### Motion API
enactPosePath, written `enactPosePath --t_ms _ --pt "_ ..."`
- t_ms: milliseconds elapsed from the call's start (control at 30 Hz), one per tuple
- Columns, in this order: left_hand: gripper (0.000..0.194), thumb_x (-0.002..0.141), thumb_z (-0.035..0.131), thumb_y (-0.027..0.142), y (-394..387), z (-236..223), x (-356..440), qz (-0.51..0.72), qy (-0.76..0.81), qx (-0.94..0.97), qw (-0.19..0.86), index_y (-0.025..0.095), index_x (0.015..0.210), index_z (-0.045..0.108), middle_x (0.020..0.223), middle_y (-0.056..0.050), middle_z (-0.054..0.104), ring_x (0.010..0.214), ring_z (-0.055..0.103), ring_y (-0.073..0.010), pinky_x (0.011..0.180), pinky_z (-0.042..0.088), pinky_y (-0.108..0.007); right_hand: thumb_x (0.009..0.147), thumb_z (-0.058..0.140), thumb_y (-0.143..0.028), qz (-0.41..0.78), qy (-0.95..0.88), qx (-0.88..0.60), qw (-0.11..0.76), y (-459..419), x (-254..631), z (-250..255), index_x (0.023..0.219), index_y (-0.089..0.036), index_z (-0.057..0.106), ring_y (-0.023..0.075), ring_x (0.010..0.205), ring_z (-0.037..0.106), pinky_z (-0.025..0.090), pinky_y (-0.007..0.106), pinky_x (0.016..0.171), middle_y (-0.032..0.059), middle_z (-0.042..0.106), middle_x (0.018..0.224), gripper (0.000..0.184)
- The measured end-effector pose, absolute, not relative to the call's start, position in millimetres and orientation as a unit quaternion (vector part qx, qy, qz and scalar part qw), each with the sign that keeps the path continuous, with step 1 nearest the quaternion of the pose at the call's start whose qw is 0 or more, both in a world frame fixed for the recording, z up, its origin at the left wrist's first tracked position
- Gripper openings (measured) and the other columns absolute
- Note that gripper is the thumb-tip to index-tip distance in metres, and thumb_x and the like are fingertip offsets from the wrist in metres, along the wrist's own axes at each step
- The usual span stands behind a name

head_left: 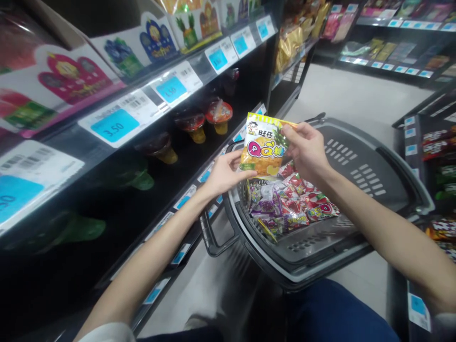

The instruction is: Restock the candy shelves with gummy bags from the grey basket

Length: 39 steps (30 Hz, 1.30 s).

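Between my two hands is a yellow and white bag of gummy candy (265, 147), its printed front turned toward me. My left hand (230, 173) pinches its lower left edge, thumb along the bottom. At the upper right corner, my right hand (308, 147) grips it with thumb and fingers. The bag is held above the left part of a dark grey shopping basket (370, 223). Inside the basket, beneath the bag, lie several red and purple candy bags (294, 199) in a loose pile.
On the left runs a shelf with blue price tags (114, 126) and printed display boxes (156, 40). Jelly cups (219, 114) sit on the darker level below. More stocked shelves (388, 52) stand across the pale floor (331, 90), and packets (440, 142) line the right side.
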<state>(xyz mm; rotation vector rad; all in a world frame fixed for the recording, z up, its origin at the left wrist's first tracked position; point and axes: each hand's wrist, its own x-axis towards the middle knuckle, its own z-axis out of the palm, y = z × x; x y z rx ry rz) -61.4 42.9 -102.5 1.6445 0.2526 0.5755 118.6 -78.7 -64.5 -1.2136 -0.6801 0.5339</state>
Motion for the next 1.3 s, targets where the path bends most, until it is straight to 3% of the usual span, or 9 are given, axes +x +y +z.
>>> enactPosePath --t_ms 333,867,1067,1200,1300 --pt "0.08 0.048 0.096 0.025 46.5 -100.6 -63.9 0.245 0.117 0.7 0.661 0.01 0.119 0.064 0.12 -0.014 0.072 0.103 0.073 -0.0286 0.092 0.063 -0.043 0.077 0.084 -0.042 0.262 -0.292 -0.542 0.743 -77.7 117.6 -71.4 0.074 -0.022 0.056 0.0065 0.051 0.039 0.036 0.024 0.043 -0.0017 0.061 0.081 0.035" --pt "0.084 0.052 0.096 0.035 51.7 -105.9 -63.3 0.261 0.057 0.728 0.631 0.013 0.125 0.061 0.133 -0.016 0.063 0.119 0.065 -0.0313 0.094 0.061 -0.041 0.074 0.085 -0.043 0.271 -0.277 -0.558 0.734 -78.1 117.7 -70.6 0.074 -0.022 0.054 0.0077 0.052 0.041 0.035 0.024 0.042 -0.0017 0.059 0.076 0.038" --pt "0.081 0.054 0.094 0.039 50.9 -104.8 -62.7 0.267 0.052 0.74 0.615 0.014 0.123 0.06 0.131 -0.016 0.064 0.119 0.065 -0.0296 0.096 0.06 -0.04 0.075 0.085 -0.046 0.26 -0.282 -0.562 0.733 -78.9 116.2 -70.3 0.074 -0.023 0.053 0.0079 0.052 0.042 0.036 0.026 0.042 -0.0005 0.064 0.083 0.039" --pt "0.077 0.058 0.092 0.04 49.0 -102.5 -63.9 0.262 0.058 0.75 0.604 0.016 0.124 0.059 0.131 -0.015 0.063 0.116 0.065 -0.029 0.09 0.062 -0.039 0.077 0.083 -0.049 0.253 -0.29 -0.576 0.722 -78.8 116.2 -70.8 0.075 -0.023 0.051 0.0085 0.053 0.045 0.038 0.026 0.043 -0.0005 0.064 0.083 0.04" --pt "0.076 0.062 0.089 0.038 47.5 -100.5 -65.6 0.251 0.067 0.754 0.603 0.017 0.128 0.057 0.132 -0.015 0.061 0.108 0.067 -0.0275 0.074 0.065 -0.033 0.076 0.083 -0.05 0.248 -0.289 -0.581 0.72 -78.7 117.1 -71.6 0.075 -0.023 0.051 0.008 0.051 0.043 0.038 0.025 0.043 -0.0009 0.064 0.081 0.042"
